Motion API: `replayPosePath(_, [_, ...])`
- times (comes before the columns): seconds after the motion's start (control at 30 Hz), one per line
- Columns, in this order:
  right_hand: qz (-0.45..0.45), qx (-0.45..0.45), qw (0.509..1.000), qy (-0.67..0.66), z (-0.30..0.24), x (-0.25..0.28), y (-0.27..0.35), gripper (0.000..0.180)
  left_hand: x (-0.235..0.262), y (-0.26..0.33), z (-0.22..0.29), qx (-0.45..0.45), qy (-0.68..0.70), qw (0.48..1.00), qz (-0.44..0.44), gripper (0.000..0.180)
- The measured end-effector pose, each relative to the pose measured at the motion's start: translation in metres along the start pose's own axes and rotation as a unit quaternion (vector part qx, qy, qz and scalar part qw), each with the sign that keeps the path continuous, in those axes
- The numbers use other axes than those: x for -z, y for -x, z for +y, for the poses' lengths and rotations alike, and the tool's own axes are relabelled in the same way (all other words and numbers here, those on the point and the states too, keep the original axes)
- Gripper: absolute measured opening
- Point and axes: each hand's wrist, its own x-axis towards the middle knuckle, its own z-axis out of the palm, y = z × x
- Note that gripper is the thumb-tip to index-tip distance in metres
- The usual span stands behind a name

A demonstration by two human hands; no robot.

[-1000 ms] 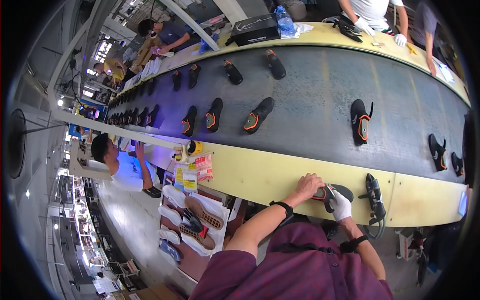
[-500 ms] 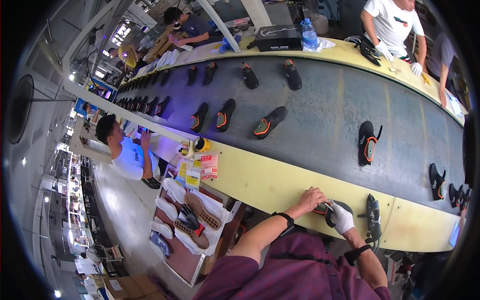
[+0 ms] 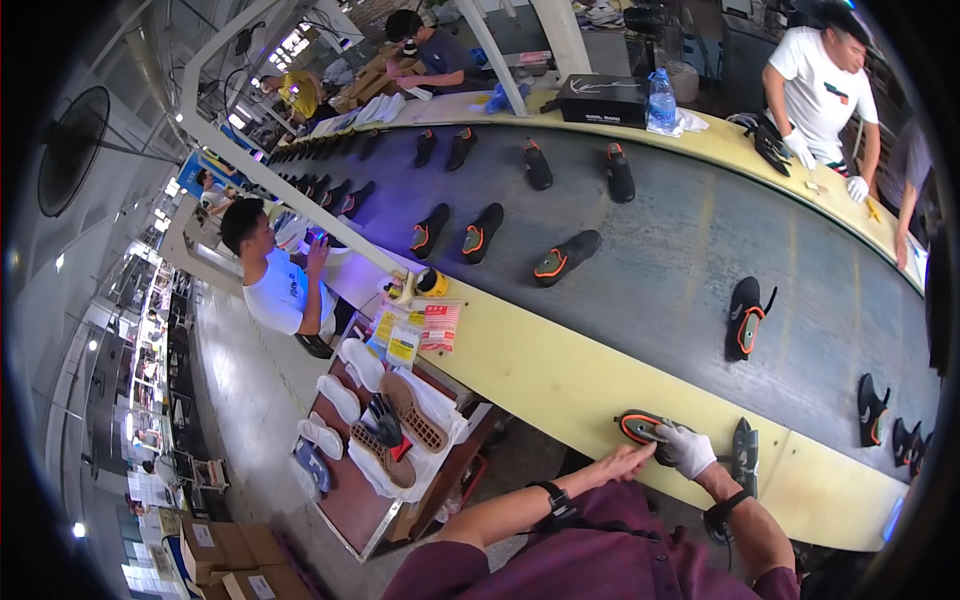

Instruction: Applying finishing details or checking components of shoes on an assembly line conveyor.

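A dark shoe [image 3: 636, 425] with an orange-edged opening and a green insole sits at the edge of the pale yellow bench, in front of me. Over its near end is my right hand [image 3: 686, 450], in a white glove, its fingers closed on the shoe. My bare left hand [image 3: 627, 463] is beside the glove on the near side of the shoe. Its fingers are drawn together, and whatever is between them is hidden. Just right of the glove, a black hand tool [image 3: 745, 452] lies on the bench.
A grey conveyor [image 3: 660, 270] carries several dark shoes beyond the yellow ledge [image 3: 530, 385]. Left stands a cart [image 3: 345, 500] with soles and black gloves. Packets [image 3: 440, 327] and a yellow-black tape roll [image 3: 432, 282] lie on the ledge. Co-workers stand across the belt and at left.
My left hand has come down from the top of the shoe to its near side. The shoe's orange-edged opening now shows more. The whole view has shifted, with the scene lower and further right.
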Motion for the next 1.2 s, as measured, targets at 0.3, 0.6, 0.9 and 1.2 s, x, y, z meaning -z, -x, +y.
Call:
replayPosePath(0.3, [-0.028, 0.050, 0.998, 0.026, 0.026, -0.012, -0.017, 0.033, -0.017, -0.044, -0.017, 0.036, 0.181, 0.979, -0.088, 0.051])
replayPosePath(0.6, [-0.122, 0.087, 0.979, 0.136, 0.014, -0.006, -0.043, 0.028, -0.046, -0.090, -0.088, -0.308, -0.420, 0.850, 0.080, 0.023])
replayPosePath(0.9, [-0.064, 0.066, 0.995, 0.029, 0.022, -0.020, -0.038, 0.024, -0.022, -0.047, -0.046, -0.280, -0.392, 0.873, 0.074, 0.035])
replayPosePath(1.2, [-0.010, 0.079, 0.991, 0.112, 0.017, -0.048, -0.025, 0.016, -0.039, -0.051, -0.057, -0.294, -0.330, 0.888, 0.124, 0.024])
